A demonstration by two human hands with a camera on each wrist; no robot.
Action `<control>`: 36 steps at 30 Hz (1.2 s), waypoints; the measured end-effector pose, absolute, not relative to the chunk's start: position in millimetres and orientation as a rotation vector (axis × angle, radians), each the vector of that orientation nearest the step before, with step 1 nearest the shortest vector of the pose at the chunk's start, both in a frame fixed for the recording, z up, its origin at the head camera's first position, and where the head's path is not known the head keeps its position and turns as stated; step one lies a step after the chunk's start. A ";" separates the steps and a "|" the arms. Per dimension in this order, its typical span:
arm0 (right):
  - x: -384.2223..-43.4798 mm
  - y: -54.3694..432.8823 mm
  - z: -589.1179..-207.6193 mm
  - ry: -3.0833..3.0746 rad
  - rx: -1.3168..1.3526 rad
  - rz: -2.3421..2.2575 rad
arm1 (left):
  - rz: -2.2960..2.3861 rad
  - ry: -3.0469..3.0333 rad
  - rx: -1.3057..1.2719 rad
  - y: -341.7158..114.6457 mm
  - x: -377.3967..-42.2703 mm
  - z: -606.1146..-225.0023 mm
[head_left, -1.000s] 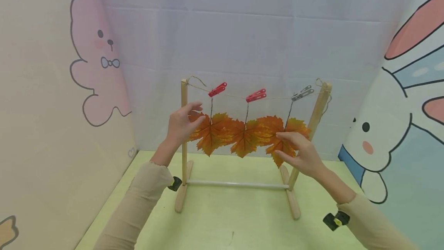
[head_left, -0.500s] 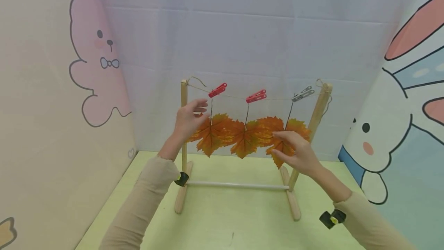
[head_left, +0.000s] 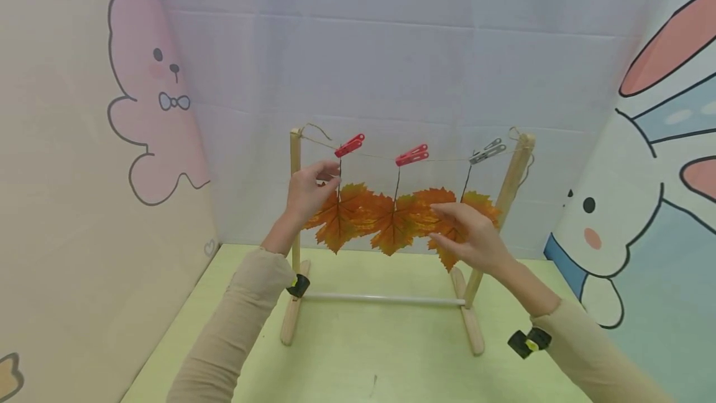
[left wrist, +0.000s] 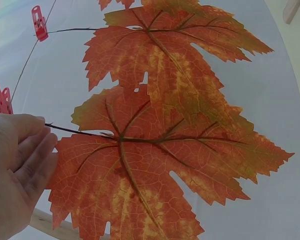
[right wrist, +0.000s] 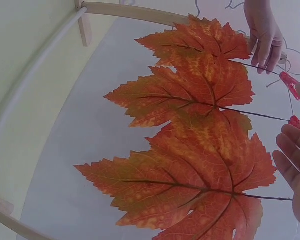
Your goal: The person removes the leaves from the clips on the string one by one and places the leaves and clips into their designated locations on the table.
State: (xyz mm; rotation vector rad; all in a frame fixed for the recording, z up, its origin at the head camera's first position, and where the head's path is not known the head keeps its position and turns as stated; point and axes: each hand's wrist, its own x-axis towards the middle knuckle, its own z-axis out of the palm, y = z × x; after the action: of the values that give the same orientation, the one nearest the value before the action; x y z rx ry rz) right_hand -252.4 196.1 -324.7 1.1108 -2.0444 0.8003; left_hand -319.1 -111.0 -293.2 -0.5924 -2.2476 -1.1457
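Three orange maple-like leaves hang in a row by dark stems: a left leaf [head_left: 337, 222], a middle leaf [head_left: 393, 232] and a right leaf [head_left: 482, 202]. Two red clothespins [head_left: 349, 145] and a grey clothespin [head_left: 486, 152] fix the stems to a thin string. My left hand [head_left: 306, 191] is beside the left leaf's stem [left wrist: 72, 131], fingers loosely bent and fingertips right at the stem, below its clothespin. In front of the right leaf is my right hand [head_left: 474, 236], thumb and fingers apart with nothing between them; it hides part of that leaf.
The string runs between a left wooden post [head_left: 296, 204] and a right wooden post [head_left: 517, 170]. A white rod [head_left: 380, 298] joins the stand's feet on the pale green table [head_left: 363, 353]. A white cloth [head_left: 358, 73] hangs behind, with rabbit-printed panels on both sides.
My left hand has moved right and slightly up, to the left leaf's stem. My right hand has shifted a little left and up across the right leaf. Leaves and clothespins stay in place.
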 end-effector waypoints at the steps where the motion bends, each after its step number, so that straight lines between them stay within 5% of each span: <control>1: -253.2 194.7 -323.0 -2.036 1.118 0.795 | -1.141 -2.248 -0.591 -110.9 -319.6 -293.7; 36: -273.5 129.2 -255.6 -2.029 0.997 0.778 | -1.092 -2.182 -0.594 -105.2 -321.3 -297.1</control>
State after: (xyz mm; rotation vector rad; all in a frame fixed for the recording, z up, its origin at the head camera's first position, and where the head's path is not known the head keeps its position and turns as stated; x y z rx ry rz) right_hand -273.5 129.2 -255.6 0.9966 -2.0287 0.7779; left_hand -321.3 -105.2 -297.1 -0.5941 -2.1817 -1.0924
